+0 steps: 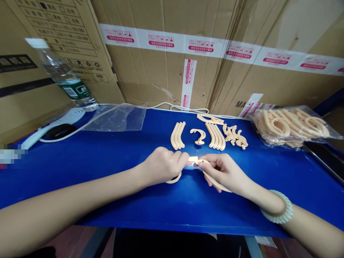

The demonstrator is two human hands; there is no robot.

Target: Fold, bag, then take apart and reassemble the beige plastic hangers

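My left hand (168, 165) is closed on a curved beige hanger piece (176, 179), which shows below the fingers as a rounded loop. My right hand (228, 172) pinches a long curved beige hanger arm (219, 184) between thumb and fingers. The ends of the two pieces meet between my hands, touching or nearly so; whether they are joined I cannot tell. Just beyond lie a row of curved arms (177, 136), a hook-shaped piece (199, 137), a second row of arms (215, 137) and a pile of small wavy pieces (235, 136).
A flat beige piece (209, 119) lies at the back of the blue table (120, 204). To the right are a clear bag of beige pieces (292, 125) and a dark phone-like slab (326, 161). A water bottle (64, 77), white fan-like object (68, 117) and clear plastic bag (118, 118) sit left. Cardboard (150, 75) stands behind.
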